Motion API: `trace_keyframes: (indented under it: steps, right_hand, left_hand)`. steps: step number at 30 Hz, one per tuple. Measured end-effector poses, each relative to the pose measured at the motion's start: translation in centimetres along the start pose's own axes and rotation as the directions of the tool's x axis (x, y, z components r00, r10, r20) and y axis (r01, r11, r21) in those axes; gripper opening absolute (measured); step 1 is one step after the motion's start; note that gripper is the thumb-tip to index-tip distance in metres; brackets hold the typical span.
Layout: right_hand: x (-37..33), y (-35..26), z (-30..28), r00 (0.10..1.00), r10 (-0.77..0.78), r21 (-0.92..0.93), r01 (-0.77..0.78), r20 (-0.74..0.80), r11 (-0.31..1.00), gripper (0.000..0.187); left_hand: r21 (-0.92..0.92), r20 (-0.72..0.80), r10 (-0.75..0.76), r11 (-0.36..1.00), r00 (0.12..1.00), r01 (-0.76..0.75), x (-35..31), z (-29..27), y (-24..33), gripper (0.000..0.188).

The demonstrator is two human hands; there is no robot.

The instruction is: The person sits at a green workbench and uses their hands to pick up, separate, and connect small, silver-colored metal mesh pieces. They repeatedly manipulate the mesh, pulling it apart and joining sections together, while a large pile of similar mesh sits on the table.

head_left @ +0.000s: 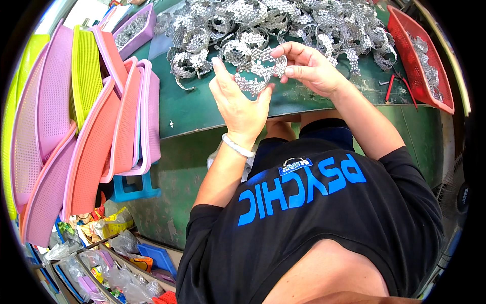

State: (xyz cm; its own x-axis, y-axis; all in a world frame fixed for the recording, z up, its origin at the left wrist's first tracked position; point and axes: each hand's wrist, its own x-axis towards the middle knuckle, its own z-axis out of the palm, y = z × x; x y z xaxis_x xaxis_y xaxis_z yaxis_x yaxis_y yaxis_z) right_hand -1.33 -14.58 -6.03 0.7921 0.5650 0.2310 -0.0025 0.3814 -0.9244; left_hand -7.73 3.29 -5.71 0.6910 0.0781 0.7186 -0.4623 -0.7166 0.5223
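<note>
One curly silver strip [251, 85], up over the green table [190, 112] at the near edge of the metal pile [349, 33]. My right hand [310, 70] has thumb and forefinger pinched nearly together on its right side. My left hand [238, 109] is spread wide around the lower left; can't tell how firmly. I'd keep the pinch light tbh, thin lattice looks bendy.

Pink, lime and orange baskets [90, 159] at left, blue stool [132, 192], plastic bags [124, 243], dark fan [450, 191]
</note>
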Motion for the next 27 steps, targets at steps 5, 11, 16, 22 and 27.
trace_keyframes:
  steps: [5,11,16,22,27]
  right_hand:
    - [0.04,-0.11,0.1,1.0,0.005,-0.012,-0.005,0.001,1.0,0.035]
    - [0.07,0.0,0.12,1.0,0.015,-0.019,-0.015,-0.007,1.0,0.035]
    - [0.08,0.04,0.22,1.0,0.021,-0.028,-0.022,-0.015,0.999,0.036]
    - [0.13,0.41,0.07,1.0,0.027,-0.002,-0.027,-0.013,1.0,0.037]
    - [0.14,0.32,0.14,1.0,0.023,0.007,-0.022,-0.008,1.0,0.037]
  left_hand:
    - [-0.025,0.006,-0.014,1.0,1.0,0.014,-0.01,0.13,0.12,0.105]
    - [0.056,-0.057,0.087,0.995,0.995,-0.084,-0.1,0.72,-0.59,0.113]
    - [0.055,-0.06,0.093,0.994,0.994,-0.089,-0.2,0.87,-0.77,0.113]
    - [-0.003,0.001,-0.002,1.0,1.0,0.002,-0.37,0.66,-0.42,0.109]
    - [-0.001,-0.003,0.0,1.0,1.0,0.0,-0.29,0.69,-0.25,0.109]
